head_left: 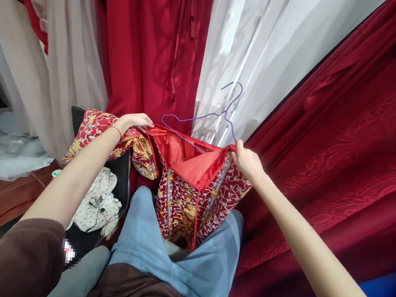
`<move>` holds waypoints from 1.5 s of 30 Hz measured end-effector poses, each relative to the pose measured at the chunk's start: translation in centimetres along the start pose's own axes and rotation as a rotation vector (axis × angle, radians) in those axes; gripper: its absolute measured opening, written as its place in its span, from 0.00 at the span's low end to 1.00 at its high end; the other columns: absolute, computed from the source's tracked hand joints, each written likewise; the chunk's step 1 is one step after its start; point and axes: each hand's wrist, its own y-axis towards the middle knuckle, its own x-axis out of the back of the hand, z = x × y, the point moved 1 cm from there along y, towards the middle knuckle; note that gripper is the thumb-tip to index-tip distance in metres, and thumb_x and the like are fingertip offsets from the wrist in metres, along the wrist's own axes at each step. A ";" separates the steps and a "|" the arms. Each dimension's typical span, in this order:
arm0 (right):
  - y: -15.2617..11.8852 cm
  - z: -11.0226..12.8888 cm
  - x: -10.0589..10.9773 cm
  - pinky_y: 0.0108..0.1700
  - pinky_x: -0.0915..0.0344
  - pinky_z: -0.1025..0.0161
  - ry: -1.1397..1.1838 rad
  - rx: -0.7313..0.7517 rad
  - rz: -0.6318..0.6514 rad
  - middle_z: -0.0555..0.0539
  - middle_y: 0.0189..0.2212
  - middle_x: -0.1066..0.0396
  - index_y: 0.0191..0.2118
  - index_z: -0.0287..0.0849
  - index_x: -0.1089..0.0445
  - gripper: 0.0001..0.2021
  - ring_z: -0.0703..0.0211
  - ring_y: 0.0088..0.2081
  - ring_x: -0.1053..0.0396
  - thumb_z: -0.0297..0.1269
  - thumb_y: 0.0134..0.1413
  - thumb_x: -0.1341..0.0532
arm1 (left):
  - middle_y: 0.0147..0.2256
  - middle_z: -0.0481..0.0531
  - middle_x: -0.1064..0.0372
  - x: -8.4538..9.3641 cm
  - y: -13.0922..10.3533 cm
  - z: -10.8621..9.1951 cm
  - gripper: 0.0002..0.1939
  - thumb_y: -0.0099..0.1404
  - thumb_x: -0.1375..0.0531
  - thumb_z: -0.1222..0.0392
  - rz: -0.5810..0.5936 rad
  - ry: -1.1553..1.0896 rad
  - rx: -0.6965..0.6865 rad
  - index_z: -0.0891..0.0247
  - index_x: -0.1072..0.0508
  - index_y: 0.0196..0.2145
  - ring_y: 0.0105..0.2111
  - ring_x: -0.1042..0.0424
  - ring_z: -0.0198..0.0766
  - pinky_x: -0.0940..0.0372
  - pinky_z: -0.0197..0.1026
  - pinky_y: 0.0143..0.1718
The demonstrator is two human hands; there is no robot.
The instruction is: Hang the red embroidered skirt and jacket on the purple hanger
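Observation:
A red embroidered jacket with gold and silver patterns hangs in front of my knees, its shiny red lining showing at the opening. A thin purple wire hanger lies partly inside it, hook upward; its lower bar is partly hidden by the cloth. My right hand is closed on the jacket's right shoulder edge, beside the end of the hanger. At the left shoulder, my left hand grips the jacket's edge, fingertips partly hidden. One patterned sleeve spreads out to the left under my left forearm.
Left of my legs, a black chair bears a white dotted cloth. Red gowns and beige ones hang behind; a dark red patterned fabric fills the right side. White panels stand between them.

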 end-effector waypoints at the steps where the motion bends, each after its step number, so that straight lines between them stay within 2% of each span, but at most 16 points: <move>1: 0.1 0.1 -0.1 0.32 0.39 0.58 0.000 -0.002 0.002 0.31 0.35 0.24 0.55 0.32 0.44 0.18 0.38 0.37 0.24 0.39 0.68 0.57 | 0.25 0.53 0.26 -0.1 0.3 0.2 0.08 0.54 0.35 0.59 -0.043 0.083 0.011 0.64 0.27 0.21 0.31 0.25 0.39 0.30 0.39 0.37; 4: 0.3 0.5 -0.2 0.32 0.40 0.58 0.002 -0.010 0.005 0.31 0.36 0.24 0.55 0.31 0.45 0.18 0.39 0.38 0.24 0.39 0.68 0.56 | 0.25 0.54 0.26 -0.6 1.2 0.4 0.09 0.54 0.34 0.60 -0.245 0.393 0.008 0.64 0.28 0.20 0.34 0.25 0.42 0.33 0.38 0.38; 8: 0.3 0.7 -0.1 0.32 0.40 0.60 -0.008 -0.006 0.009 0.32 0.36 0.24 0.55 0.31 0.45 0.18 0.41 0.38 0.24 0.40 0.69 0.55 | 0.41 0.63 0.23 -2.1 1.9 -0.5 0.10 0.63 0.42 0.58 -0.483 0.595 -0.011 0.65 0.23 0.35 0.44 0.25 0.50 0.33 0.43 0.46; 12: 0.3 0.5 -0.2 0.33 0.40 0.60 -0.055 0.003 0.007 0.34 0.36 0.23 0.56 0.32 0.45 0.17 0.42 0.39 0.23 0.39 0.69 0.55 | 0.48 0.73 0.27 -3.3 2.0 -2.9 0.19 0.68 0.50 0.59 -0.582 0.615 -0.031 0.70 0.26 0.48 0.50 0.27 0.58 0.34 0.51 0.50; 16: 0.3 0.2 -0.3 0.33 0.39 0.60 -0.090 0.001 -0.005 0.34 0.37 0.23 0.55 0.33 0.45 0.16 0.43 0.39 0.22 0.38 0.69 0.55 | 0.49 0.78 0.30 -4.0 1.0 -5.9 0.22 0.67 0.54 0.65 -0.621 0.674 -0.091 0.78 0.30 0.53 0.53 0.29 0.63 0.36 0.55 0.52; 20: -0.1 0.4 0.0 0.31 0.40 0.60 -0.113 0.000 -0.017 0.35 0.37 0.23 0.53 0.32 0.43 0.16 0.43 0.39 0.22 0.38 0.69 0.56 | 0.47 0.76 0.29 -3.5 -0.3 -8.1 0.19 0.64 0.50 0.68 -0.678 0.683 -0.152 0.78 0.29 0.49 0.51 0.29 0.63 0.37 0.55 0.51; 24: -0.7 0.6 0.7 0.31 0.40 0.61 -0.145 0.005 -0.024 0.33 0.37 0.23 0.53 0.31 0.42 0.17 0.44 0.38 0.22 0.38 0.69 0.56 | 0.27 0.63 0.29 -1.5 -1.3 -10.0 0.07 0.58 0.43 0.66 -0.693 0.444 -0.176 0.72 0.26 0.30 0.37 0.26 0.54 0.34 0.48 0.43; 27: -1.3 0.5 1.3 0.31 0.40 0.61 -0.180 0.005 -0.044 0.31 0.37 0.23 0.52 0.30 0.41 0.16 0.44 0.38 0.22 0.36 0.68 0.55 | 0.17 0.53 0.37 -1.3 -2.6 -12.1 0.09 0.57 0.44 0.66 -0.698 0.145 -0.283 0.66 0.32 0.20 0.27 0.30 0.42 0.34 0.43 0.36; 29: -1.5 0.4 1.4 0.31 0.40 0.61 -0.194 -0.002 -0.054 0.32 0.36 0.24 0.52 0.30 0.40 0.15 0.45 0.38 0.23 0.34 0.68 0.55 | 0.17 0.50 0.37 -2.9 -4.3 -13.6 0.09 0.57 0.45 0.67 -0.708 -0.042 -0.387 0.64 0.34 0.20 0.24 0.33 0.36 0.35 0.40 0.33; 31: -1.6 0.2 1.4 0.31 0.40 0.61 -0.191 -0.012 -0.066 0.32 0.36 0.24 0.51 0.30 0.40 0.15 0.45 0.37 0.23 0.33 0.67 0.56 | 0.19 0.48 0.34 -6.0 -6.5 -14.7 0.07 0.57 0.45 0.68 -0.647 -0.170 -0.478 0.63 0.35 0.22 0.22 0.34 0.33 0.37 0.37 0.30; 35: -1.2 -0.8 0.8 0.31 0.41 0.60 -0.156 -0.024 -0.107 0.32 0.35 0.24 0.52 0.29 0.39 0.17 0.45 0.35 0.24 0.34 0.67 0.55 | 0.19 0.45 0.31 -12.8 -11.1 -15.3 0.06 0.58 0.45 0.69 -0.321 -0.195 -0.626 0.61 0.38 0.25 0.20 0.33 0.30 0.40 0.34 0.27; 37: -1.0 -1.6 0.5 0.31 0.42 0.60 -0.121 -0.019 -0.134 0.32 0.36 0.24 0.54 0.28 0.39 0.19 0.44 0.36 0.24 0.36 0.66 0.54 | 0.19 0.44 0.31 -13.8 -12.0 -14.9 0.07 0.58 0.45 0.69 -0.272 -0.187 -0.669 0.61 0.39 0.25 0.20 0.33 0.30 0.41 0.34 0.26; 39: -1.0 -2.3 0.3 0.32 0.42 0.60 -0.062 -0.007 -0.163 0.32 0.37 0.23 0.56 0.28 0.40 0.22 0.43 0.37 0.25 0.40 0.65 0.52 | 0.18 0.43 0.34 -12.6 -11.4 -14.1 0.06 0.58 0.43 0.67 -0.350 -0.199 -0.669 0.62 0.37 0.25 0.20 0.36 0.29 0.44 0.34 0.26; 41: -1.0 -3.0 0.0 0.33 0.42 0.60 0.020 0.002 -0.198 0.34 0.37 0.22 0.59 0.31 0.40 0.25 0.43 0.37 0.25 0.43 0.64 0.50 | 0.17 0.42 0.38 -10.0 -10.0 -12.9 0.06 0.58 0.42 0.66 -0.483 -0.267 -0.625 0.63 0.34 0.24 0.19 0.40 0.29 0.47 0.34 0.24; 43: -1.1 -3.4 -0.2 0.34 0.42 0.61 0.120 0.004 -0.242 0.37 0.39 0.21 0.61 0.35 0.40 0.25 0.45 0.37 0.25 0.44 0.64 0.50 | 0.17 0.41 0.43 -7.5 -8.5 -11.3 0.10 0.59 0.44 0.66 -0.566 -0.434 -0.512 0.62 0.36 0.21 0.18 0.45 0.28 0.50 0.35 0.23; 45: -1.0 -3.7 -0.5 0.35 0.41 0.61 0.232 -0.006 -0.287 0.40 0.38 0.21 0.62 0.40 0.38 0.24 0.47 0.37 0.25 0.43 0.64 0.51 | 0.16 0.42 0.47 -6.2 -7.5 -9.6 0.14 0.61 0.46 0.64 -0.551 -0.647 -0.354 0.61 0.41 0.18 0.17 0.48 0.29 0.50 0.35 0.23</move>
